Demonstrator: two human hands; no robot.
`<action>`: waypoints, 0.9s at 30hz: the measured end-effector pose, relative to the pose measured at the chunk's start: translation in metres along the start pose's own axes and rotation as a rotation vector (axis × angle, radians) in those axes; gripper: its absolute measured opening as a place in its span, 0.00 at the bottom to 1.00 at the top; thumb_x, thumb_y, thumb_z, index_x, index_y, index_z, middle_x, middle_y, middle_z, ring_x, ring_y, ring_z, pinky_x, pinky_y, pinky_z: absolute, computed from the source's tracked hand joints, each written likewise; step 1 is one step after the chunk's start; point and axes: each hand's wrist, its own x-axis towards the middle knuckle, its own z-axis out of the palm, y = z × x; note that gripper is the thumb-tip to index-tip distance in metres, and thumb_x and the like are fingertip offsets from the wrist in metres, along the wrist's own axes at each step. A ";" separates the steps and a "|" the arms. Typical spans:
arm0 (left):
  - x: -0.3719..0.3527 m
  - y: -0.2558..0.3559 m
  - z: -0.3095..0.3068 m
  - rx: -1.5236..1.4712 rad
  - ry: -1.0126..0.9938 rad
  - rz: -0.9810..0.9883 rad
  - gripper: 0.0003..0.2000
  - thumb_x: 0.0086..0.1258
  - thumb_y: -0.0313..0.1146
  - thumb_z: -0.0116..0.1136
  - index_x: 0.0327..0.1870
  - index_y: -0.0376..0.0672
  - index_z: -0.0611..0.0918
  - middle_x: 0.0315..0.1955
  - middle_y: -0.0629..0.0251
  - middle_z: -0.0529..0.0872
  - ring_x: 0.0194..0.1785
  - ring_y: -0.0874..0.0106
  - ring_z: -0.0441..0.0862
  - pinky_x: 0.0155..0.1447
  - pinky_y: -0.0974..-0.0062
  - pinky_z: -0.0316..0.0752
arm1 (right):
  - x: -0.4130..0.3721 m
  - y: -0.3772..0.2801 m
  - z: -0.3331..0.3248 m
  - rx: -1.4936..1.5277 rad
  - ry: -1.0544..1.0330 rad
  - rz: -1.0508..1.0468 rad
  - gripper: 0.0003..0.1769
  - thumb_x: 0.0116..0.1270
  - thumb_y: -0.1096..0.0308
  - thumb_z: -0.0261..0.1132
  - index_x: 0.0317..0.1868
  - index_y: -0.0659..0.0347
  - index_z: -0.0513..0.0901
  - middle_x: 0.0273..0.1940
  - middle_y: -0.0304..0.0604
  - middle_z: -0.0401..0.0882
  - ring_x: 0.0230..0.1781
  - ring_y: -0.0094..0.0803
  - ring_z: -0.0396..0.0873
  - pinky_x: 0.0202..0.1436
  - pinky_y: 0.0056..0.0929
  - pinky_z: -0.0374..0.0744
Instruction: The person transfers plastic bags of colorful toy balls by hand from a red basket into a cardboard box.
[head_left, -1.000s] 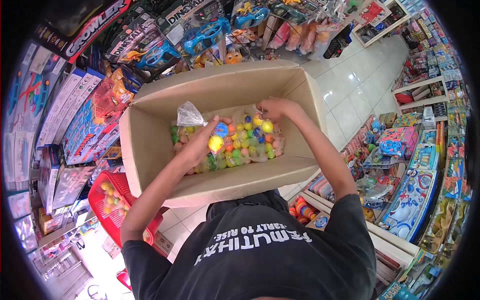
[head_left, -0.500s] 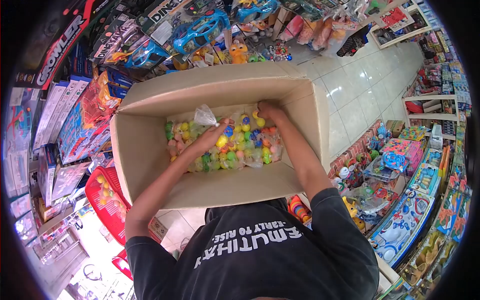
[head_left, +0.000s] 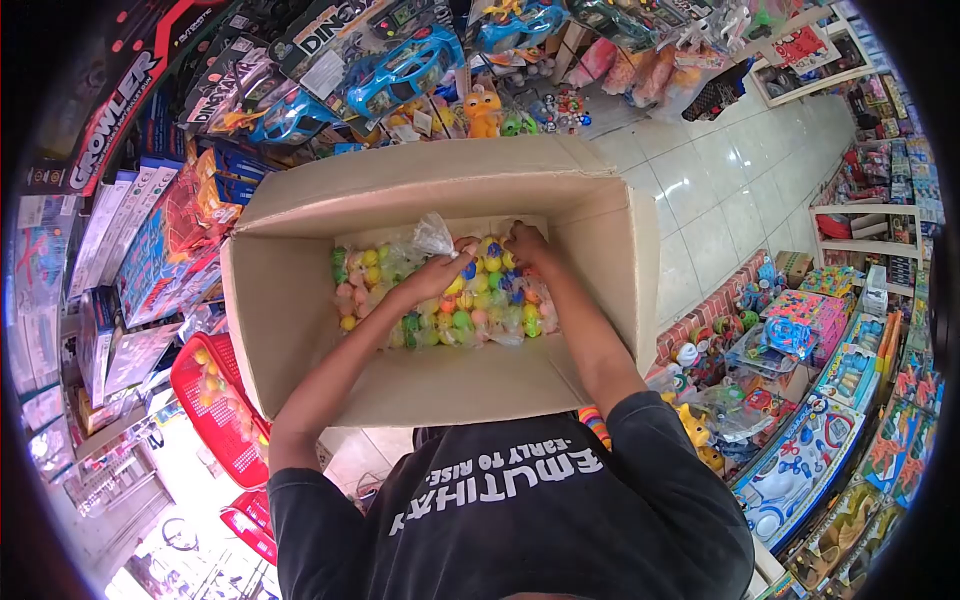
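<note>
An open cardboard box in front of me holds clear plastic bags of small colourful balls, mostly yellow, green, orange and blue. My left hand is inside the box, fingers closed on a clear plastic bag whose gathered top sticks up beside the knuckles. Close to the box's far right corner, my right hand is curled downward against the bagged balls. Its fingertips are partly hidden, and it seems to grip the bag's edge there.
Red plastic baskets stand at the left, one with bagged balls. Boxed toys are stacked left, and packaged blue toy cars lie beyond the box. Toy shelves line the right, beside a tiled floor.
My left hand has shifted right, with the gathered bag top moving along. My right hand has moved slightly lower and nearer to it. Both hands stay inside the box.
</note>
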 end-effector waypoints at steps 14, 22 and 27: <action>0.021 -0.011 0.007 -0.001 0.060 -0.212 0.30 0.67 0.56 0.44 0.55 0.35 0.70 0.52 0.53 0.74 0.56 0.64 0.69 0.61 0.73 0.59 | 0.016 0.028 -0.012 -0.050 -0.306 0.031 0.29 0.51 0.69 0.68 0.53 0.61 0.65 0.39 0.47 0.76 0.31 0.31 0.79 0.29 0.28 0.79; 0.056 -0.042 0.015 -0.179 0.198 -0.073 0.18 0.66 0.46 0.49 0.43 0.38 0.74 0.36 0.62 0.78 0.41 0.73 0.75 0.45 0.76 0.70 | 0.014 -0.002 -0.046 -0.257 -0.276 -0.086 0.21 0.54 0.60 0.64 0.48 0.58 0.75 0.39 0.38 0.77 0.34 0.26 0.75 0.36 0.26 0.76; 0.078 -0.052 0.022 -0.413 -0.020 -0.080 0.20 0.65 0.48 0.51 0.49 0.42 0.73 0.41 0.64 0.78 0.43 0.77 0.77 0.42 0.79 0.73 | -0.031 -0.042 -0.057 0.006 -0.331 -0.041 0.22 0.54 0.62 0.64 0.50 0.58 0.74 0.43 0.38 0.75 0.43 0.27 0.74 0.44 0.26 0.75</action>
